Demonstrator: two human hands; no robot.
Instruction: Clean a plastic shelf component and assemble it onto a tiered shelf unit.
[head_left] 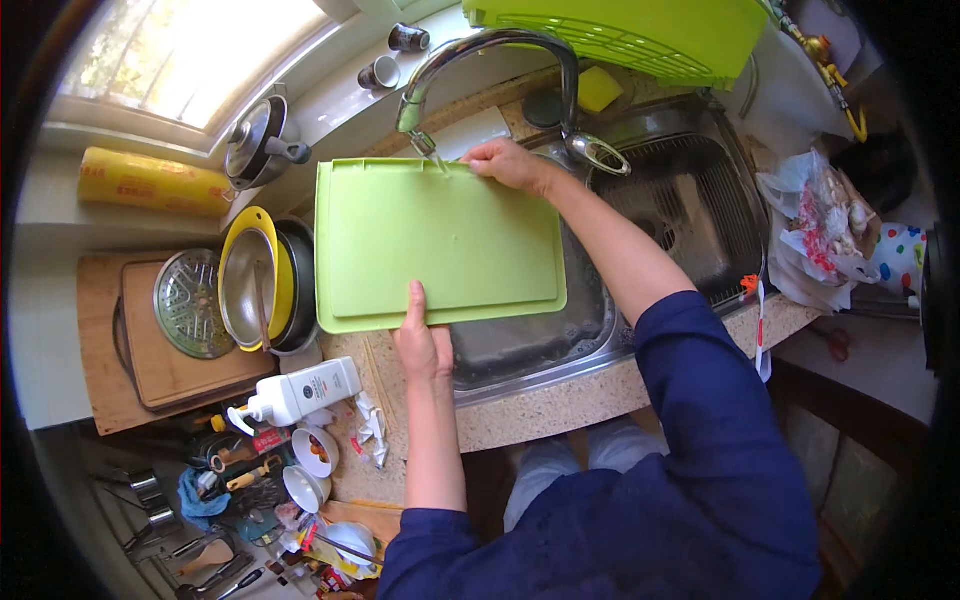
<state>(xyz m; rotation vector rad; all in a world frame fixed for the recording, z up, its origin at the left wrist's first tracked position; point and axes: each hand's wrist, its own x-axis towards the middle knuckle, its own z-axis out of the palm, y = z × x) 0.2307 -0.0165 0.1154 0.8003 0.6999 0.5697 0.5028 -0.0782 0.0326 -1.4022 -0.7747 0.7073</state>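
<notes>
A light green rectangular plastic lid (440, 240) with a raised rim is held over the left sink basin (530, 345). My left hand (420, 345) grips its near edge, thumb lying on the top face and the other fingers underneath. At the far edge, my right hand (508, 165) holds the rim, its fingertips partly hidden. The chrome faucet (490, 45) arches over the lid, and its spout hangs just above the far rim. What looks like a thin stream of water falls there.
Left of the lid stand a yellow colander (258, 222), a steamer plate (198, 305), cutting boards (100, 350) and a white pump bottle (310, 390). A second basin (690, 200) lies to the right, beside plastic bags (815, 220). A green dish rack (640, 40) is behind the faucet.
</notes>
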